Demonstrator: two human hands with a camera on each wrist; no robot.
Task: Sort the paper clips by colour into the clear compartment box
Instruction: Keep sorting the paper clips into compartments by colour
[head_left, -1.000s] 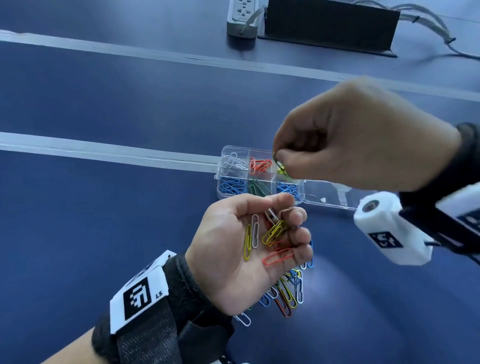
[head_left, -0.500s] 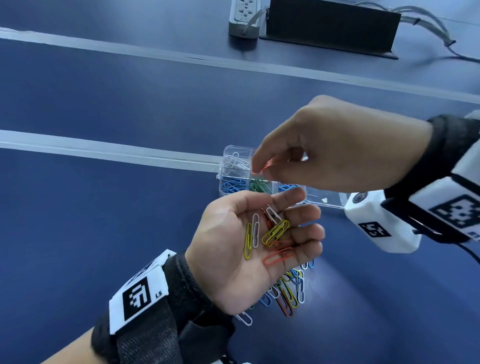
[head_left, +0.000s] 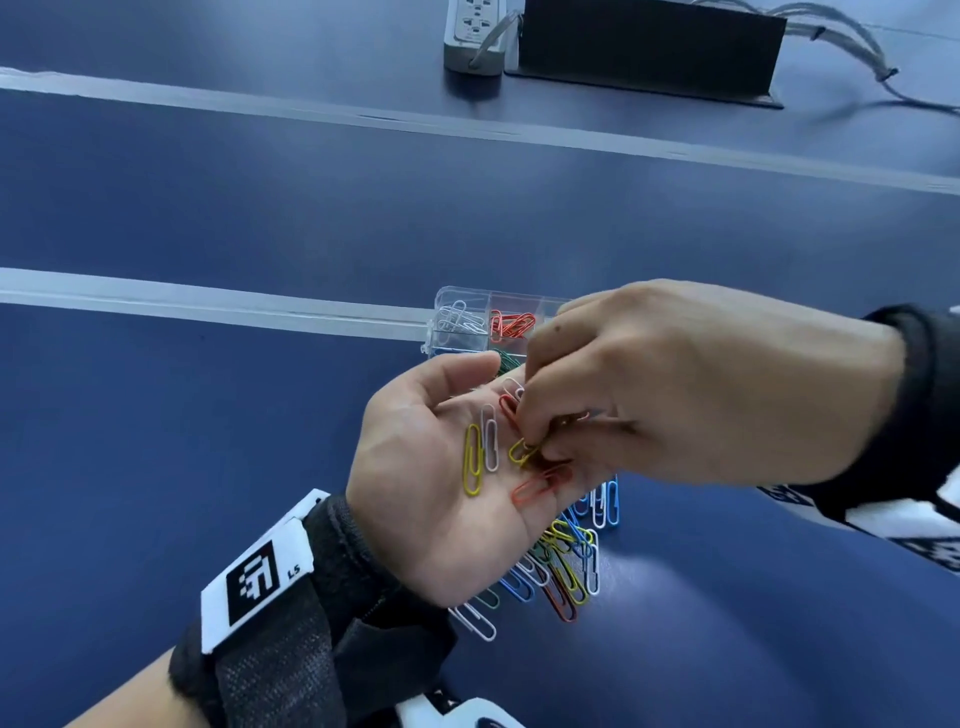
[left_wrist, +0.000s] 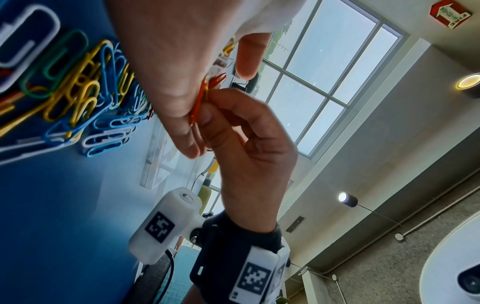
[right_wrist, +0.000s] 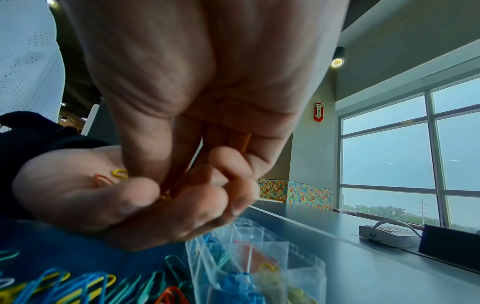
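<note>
My left hand (head_left: 431, 467) lies palm up above the blue table and carries several paper clips: a yellow clip (head_left: 472, 460), a white clip (head_left: 489, 438), an orange clip (head_left: 540, 483) and a red clip (head_left: 508, 405). My right hand (head_left: 540, 448) reaches down over the left fingers and pinches another yellow clip (head_left: 521, 451) between thumb and fingertip, also seen as a yellow clip tip (right_wrist: 166, 197). The clear compartment box (head_left: 457, 306) sits just behind, holding white clips (head_left: 460, 319), red clips (head_left: 511, 325) and green clips (head_left: 506, 361); its right half is hidden.
A loose pile of mixed clips (head_left: 566, 561) lies on the table under the left hand. A single white clip (head_left: 475, 621) lies near the wrist. Far back stand a power strip (head_left: 475, 31), a black box (head_left: 644, 47) and cables (head_left: 852, 47).
The right hand has come back from above the box, down and toward me onto the left palm, and now pinches a yellow clip there. The left hand has stayed put.
</note>
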